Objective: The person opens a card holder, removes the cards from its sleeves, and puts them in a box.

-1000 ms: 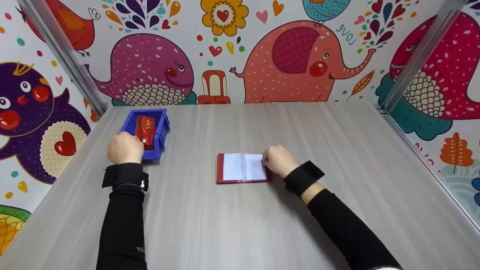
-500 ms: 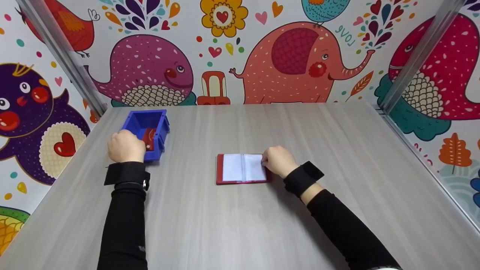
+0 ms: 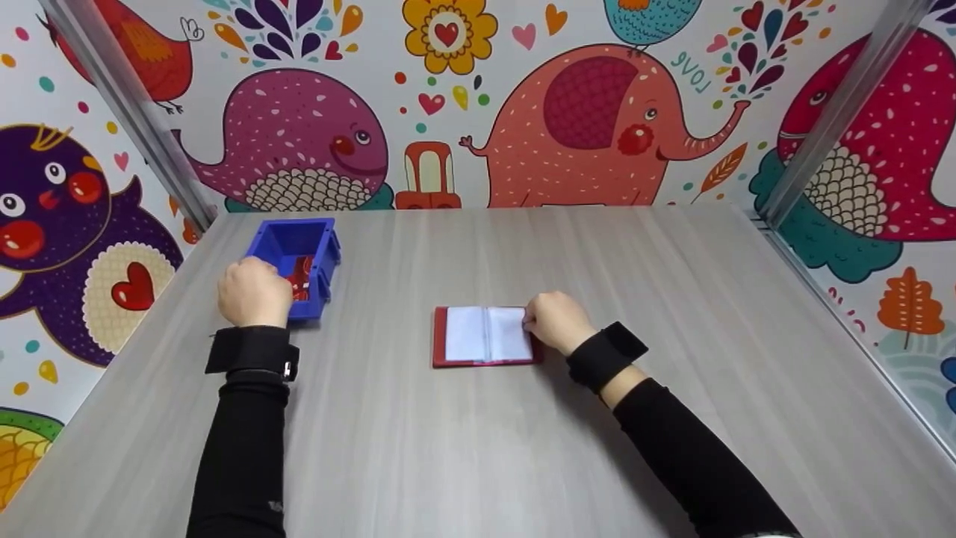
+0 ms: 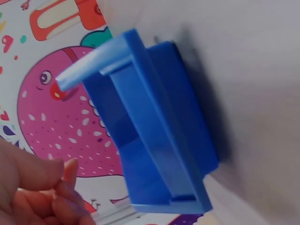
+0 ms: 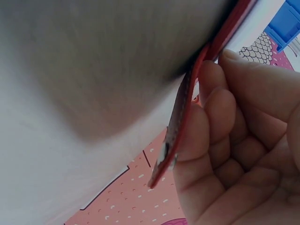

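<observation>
My left hand hovers at the near left side of a blue plastic bin. In the left wrist view its fingers curl loosely with nothing visible between thumb and fingertips, beside the bin's rim. A red card lies low in the bin, partly hidden by this hand. Near the table's middle a red card holder lies spread, showing whitish sleeves. My right hand pinches its right edge; in the right wrist view the thumb presses near the sleeves while fingers lie along the stitched cover.
The pale wood-grain table reaches back to a wall printed with cartoon animals. Metal corner posts stand at the sides. Both wrists wear black straps.
The red card has dropped lower in the bin, and its VIP lettering has gone out of sight. The left hand has stayed almost in place. The right hand keeps its pinch on the card holder.
</observation>
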Action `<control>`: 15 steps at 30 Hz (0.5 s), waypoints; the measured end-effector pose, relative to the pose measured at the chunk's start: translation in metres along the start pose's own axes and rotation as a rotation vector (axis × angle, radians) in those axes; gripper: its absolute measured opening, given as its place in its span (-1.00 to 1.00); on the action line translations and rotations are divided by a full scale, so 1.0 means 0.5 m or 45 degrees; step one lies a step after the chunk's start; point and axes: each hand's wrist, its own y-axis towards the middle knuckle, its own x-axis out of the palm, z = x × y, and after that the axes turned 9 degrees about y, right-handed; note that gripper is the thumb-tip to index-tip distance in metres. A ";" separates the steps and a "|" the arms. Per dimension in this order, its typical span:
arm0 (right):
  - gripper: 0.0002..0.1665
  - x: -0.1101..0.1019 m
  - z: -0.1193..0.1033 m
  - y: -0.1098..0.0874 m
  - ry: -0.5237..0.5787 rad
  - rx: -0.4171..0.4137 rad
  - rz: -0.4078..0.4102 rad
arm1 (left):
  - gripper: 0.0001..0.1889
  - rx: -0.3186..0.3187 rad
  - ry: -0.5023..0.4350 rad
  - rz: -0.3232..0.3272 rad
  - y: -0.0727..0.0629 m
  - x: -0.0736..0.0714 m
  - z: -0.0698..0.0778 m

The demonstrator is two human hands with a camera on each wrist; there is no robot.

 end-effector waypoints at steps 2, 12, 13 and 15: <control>-0.94 0.000 -0.001 0.000 -0.001 0.002 0.001 | -0.72 0.049 -0.018 0.037 -0.007 -0.001 0.005; -0.92 0.000 0.001 -0.002 0.003 -0.006 0.015 | -0.80 0.380 -0.180 0.194 -0.054 0.018 0.064; -0.92 0.000 0.001 -0.002 0.005 -0.004 0.014 | -0.81 0.414 -0.195 0.183 -0.059 0.023 0.072; -0.93 0.000 0.000 -0.002 0.007 -0.002 0.012 | -0.82 0.475 -0.227 0.146 -0.070 0.030 0.087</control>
